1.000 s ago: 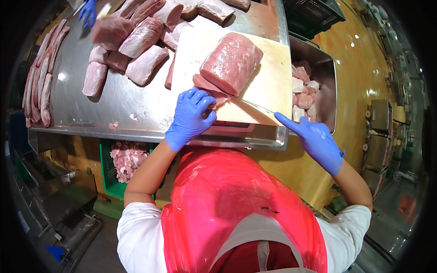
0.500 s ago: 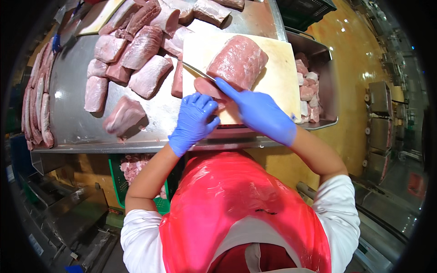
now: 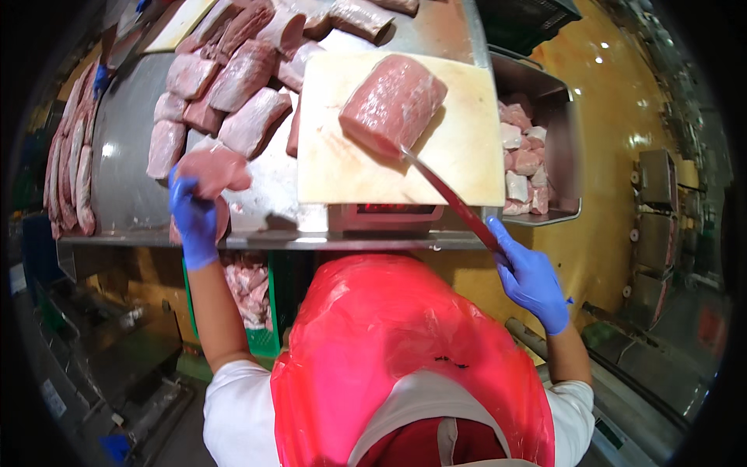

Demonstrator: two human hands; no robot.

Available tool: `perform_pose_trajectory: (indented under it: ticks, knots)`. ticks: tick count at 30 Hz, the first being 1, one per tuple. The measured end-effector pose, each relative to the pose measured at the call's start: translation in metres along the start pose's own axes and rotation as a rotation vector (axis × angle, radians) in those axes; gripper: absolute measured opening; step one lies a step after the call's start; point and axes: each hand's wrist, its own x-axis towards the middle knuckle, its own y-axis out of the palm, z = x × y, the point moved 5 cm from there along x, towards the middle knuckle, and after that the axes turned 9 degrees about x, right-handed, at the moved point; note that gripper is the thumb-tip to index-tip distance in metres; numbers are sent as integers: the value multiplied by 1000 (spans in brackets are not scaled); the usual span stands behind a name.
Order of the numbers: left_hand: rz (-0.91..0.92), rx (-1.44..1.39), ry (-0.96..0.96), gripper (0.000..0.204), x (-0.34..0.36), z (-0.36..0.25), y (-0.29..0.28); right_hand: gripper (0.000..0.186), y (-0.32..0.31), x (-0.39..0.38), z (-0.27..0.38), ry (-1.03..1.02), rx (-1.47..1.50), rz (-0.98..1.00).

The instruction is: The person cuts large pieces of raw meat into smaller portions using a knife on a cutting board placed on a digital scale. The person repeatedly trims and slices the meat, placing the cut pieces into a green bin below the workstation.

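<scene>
We see the left hand [image 3: 194, 222] in a blue glove closed on a flat pink slice of raw meat [image 3: 214, 170] over the steel table [image 3: 124, 156]; the right hand [image 3: 533, 280], also blue-gloved, is wrapped shut around a long thin-bladed knife [image 3: 447, 194], tip touching the big pink meat block [image 3: 393, 101] on the pale rectangular cutting board [image 3: 467, 148]; pink meat chunks [image 3: 233, 86] are piled left of the board; a steel tray of pale cubes [image 3: 523, 156] sits right; a green crate [image 3: 261, 342] sits under the table.

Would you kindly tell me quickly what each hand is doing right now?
Left hand: closed on a slice of meat.
Right hand: closed on a knife.
</scene>
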Motion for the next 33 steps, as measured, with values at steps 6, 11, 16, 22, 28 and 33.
perform_pose_trajectory:
  ticks: [6, 11, 16, 22, 28, 33]
  knots:
    - [-178, 1071, -195, 45, -139, 78, -277, 31, 33, 72, -9, 74, 657, -94]
    - [-51, 978, 143, 45, -110, 60, -56, 19, 11, 153, -9, 57, 953, -325]
    - [409, 596, 620, 54, -31, 27, 197, 14, 36, 207, 18, -39, 1175, -356]
    - [663, 514, 401, 58, -20, 80, 286, 15, 45, 215, -17, -109, 1405, -408]
    - [573, 356, -39, 36, -86, 51, 165, 24, 35, 158, -28, 31, 845, -215]
    - [216, 393, 60, 19, -105, 45, 111, 60, 45, 138, 56, -59, 425, -68]
